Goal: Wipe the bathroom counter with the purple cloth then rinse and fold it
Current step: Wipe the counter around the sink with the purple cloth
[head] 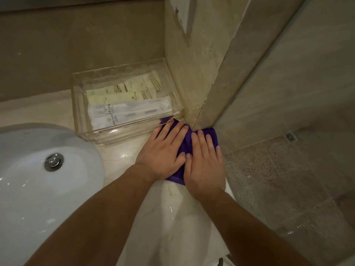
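Observation:
The purple cloth [186, 139] lies flat on the pale marble counter [169, 204], at its right end near the wall corner. My left hand [163, 150] presses down on the cloth's left part with straight, spread fingers. My right hand [204, 162] presses flat on its right part, thumbs of both hands almost touching. Most of the cloth is hidden under the two hands; its edges show at the top, between the hands and at the bottom.
A clear acrylic tray [123, 104] with wrapped toiletry packets stands just left of the cloth, against the back wall. A white basin [38, 169] with a metal drain [54, 161] is at the left. The counter ends at the right above a speckled floor [278, 179].

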Motion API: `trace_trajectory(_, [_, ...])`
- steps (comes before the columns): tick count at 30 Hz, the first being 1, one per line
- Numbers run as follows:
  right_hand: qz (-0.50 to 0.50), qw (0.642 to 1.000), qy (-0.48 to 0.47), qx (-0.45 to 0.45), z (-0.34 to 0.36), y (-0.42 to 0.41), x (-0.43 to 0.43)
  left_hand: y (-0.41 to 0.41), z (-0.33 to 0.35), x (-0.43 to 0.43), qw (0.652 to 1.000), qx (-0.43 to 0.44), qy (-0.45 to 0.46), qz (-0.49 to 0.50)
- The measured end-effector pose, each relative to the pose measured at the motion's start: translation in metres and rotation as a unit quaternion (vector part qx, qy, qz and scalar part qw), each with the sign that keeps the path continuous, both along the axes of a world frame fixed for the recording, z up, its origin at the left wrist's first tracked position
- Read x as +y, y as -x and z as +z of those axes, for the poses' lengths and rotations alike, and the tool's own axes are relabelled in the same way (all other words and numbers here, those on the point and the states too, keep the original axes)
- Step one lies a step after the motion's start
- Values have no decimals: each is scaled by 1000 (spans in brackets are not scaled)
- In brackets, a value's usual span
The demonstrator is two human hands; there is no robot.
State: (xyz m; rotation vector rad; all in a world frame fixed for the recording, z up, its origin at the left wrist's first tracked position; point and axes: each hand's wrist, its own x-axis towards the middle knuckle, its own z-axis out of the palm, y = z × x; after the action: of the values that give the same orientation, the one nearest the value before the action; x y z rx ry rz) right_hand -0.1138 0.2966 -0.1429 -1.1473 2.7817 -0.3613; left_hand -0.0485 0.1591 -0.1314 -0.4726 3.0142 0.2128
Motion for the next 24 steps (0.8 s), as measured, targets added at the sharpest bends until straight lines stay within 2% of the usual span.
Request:
trace_trajectory(4, [42,999,0,2,2,7,9,-6,-2,16,998,-6,1,55])
trace_trajectory(13, [135,988,-74,-24,13,22,22,-20,-2,59,982,8,-9,188])
trace_trajectory(24, [179,980,-91,-18,16,17,32,-34,-3,87,967,4,-21,255])
